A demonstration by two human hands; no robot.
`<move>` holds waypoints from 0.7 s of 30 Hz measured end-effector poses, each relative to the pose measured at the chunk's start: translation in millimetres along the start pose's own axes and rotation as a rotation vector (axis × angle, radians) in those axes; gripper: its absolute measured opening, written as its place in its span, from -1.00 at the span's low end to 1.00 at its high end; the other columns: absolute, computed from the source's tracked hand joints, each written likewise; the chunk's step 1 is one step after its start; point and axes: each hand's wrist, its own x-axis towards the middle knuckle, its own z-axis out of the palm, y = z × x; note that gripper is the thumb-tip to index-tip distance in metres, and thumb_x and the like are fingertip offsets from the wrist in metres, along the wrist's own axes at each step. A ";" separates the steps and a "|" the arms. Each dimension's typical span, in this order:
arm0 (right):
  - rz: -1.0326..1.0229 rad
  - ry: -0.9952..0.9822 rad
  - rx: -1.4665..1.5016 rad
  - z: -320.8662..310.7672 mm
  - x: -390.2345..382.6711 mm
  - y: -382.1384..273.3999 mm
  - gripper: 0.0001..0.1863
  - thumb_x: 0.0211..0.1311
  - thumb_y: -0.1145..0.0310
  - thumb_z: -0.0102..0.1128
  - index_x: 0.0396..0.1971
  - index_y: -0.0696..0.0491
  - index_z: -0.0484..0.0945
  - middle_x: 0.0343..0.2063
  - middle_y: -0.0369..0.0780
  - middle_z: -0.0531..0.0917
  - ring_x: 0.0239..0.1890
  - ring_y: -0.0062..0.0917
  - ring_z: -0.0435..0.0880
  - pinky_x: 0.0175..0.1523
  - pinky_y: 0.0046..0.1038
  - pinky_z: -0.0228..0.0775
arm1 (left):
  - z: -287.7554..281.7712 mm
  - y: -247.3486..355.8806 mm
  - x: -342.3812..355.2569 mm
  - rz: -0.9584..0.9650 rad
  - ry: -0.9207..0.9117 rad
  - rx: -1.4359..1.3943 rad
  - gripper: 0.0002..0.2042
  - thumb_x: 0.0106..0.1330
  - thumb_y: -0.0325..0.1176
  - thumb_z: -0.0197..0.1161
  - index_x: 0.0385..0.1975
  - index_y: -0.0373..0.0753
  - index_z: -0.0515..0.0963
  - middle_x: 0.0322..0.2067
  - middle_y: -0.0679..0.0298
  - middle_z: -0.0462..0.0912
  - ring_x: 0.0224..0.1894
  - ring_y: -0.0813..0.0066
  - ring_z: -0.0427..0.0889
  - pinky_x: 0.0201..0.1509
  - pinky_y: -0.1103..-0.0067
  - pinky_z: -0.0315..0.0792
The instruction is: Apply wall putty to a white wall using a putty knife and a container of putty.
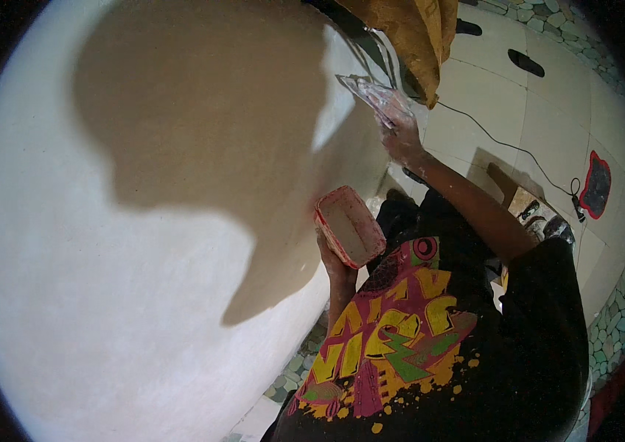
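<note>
My left hand [335, 259] is wrapped round the lower side of a red plastic tub [351, 227] with pale putty smeared inside it. Only part of this hand shows beside the tub. The tub is tilted, its mouth facing up at me, close beside the white wall [106, 317]. Farther off, my right hand [399, 127], streaked with white, grips a flat putty trowel [362, 90]. The trowel's blade points toward the wall; I cannot tell whether it touches. A broad shadow covers much of the wall's upper part.
A brown cloth [408, 37] hangs just beyond the trowel. A thin black cable [500, 138] crosses the tiled floor [559, 110] to a red-edged dark mat [597, 184]. Dark slippers [526, 63] lie farther off. A box with cluttered contents [537, 214] stands behind my right arm.
</note>
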 end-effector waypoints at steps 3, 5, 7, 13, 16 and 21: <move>0.086 -0.057 -0.127 14.3 -1.8 -2.1 -0.54 0.11 0.62 0.12 0.07 0.08 0.53 0.08 -0.09 0.55 0.14 -0.11 0.46 0.24 -0.27 0.28 | 0.5 -8.4 -4.9 0.020 0.040 -0.004 -0.40 0.47 0.15 -0.17 0.34 -0.13 0.19 0.23 0.15 0.37 0.23 0.20 0.41 0.25 0.23 0.39; -0.018 0.011 -0.153 28.3 0.4 -1.0 -0.53 0.12 0.61 0.14 0.09 0.06 0.52 0.08 -0.10 0.54 0.16 -0.11 0.43 0.24 -0.27 0.28 | 2.9 -10.2 -5.9 0.035 0.091 0.013 -0.40 0.47 0.14 -0.17 0.34 -0.13 0.19 0.23 0.14 0.37 0.22 0.20 0.41 0.26 0.23 0.39; -0.125 0.071 -0.179 35.9 -0.2 4.0 -0.53 0.14 0.59 0.16 0.11 0.05 0.52 0.08 -0.10 0.53 0.18 -0.12 0.41 0.25 -0.27 0.28 | 3.1 -11.0 -9.9 0.019 0.031 -0.017 -0.40 0.47 0.15 -0.18 0.34 -0.12 0.18 0.23 0.15 0.38 0.21 0.20 0.43 0.26 0.23 0.39; -0.107 -0.188 0.145 28.3 -29.1 2.6 -0.59 0.25 0.50 0.08 0.13 0.05 0.49 0.12 -0.15 0.53 0.21 -0.21 0.42 0.32 -0.23 0.18 | -10.7 -13.7 -8.8 -0.001 0.104 -0.011 -0.36 0.44 0.21 -0.22 0.34 -0.13 0.19 0.23 0.14 0.37 0.21 0.16 0.43 0.23 0.20 0.40; -0.180 -0.415 0.001 2.1 -25.9 0.9 -0.65 0.42 0.35 -0.01 0.14 0.06 0.47 0.15 -0.19 0.48 0.26 -0.33 0.37 0.35 -0.36 0.18 | -7.9 -13.1 -2.2 -0.031 0.142 0.018 -0.35 0.44 0.21 -0.21 0.33 -0.14 0.20 0.21 0.13 0.39 0.20 0.15 0.44 0.23 0.20 0.40; 0.392 0.045 0.564 -0.5 -8.6 27.5 -0.53 0.26 0.56 -0.04 0.19 0.07 0.42 0.18 -0.22 0.46 0.15 -0.42 0.45 0.31 -0.39 0.17 | 5.7 -6.4 -5.3 0.005 0.093 0.023 -0.37 0.45 0.19 -0.20 0.31 -0.15 0.22 0.19 0.14 0.41 0.18 0.18 0.46 0.22 0.22 0.42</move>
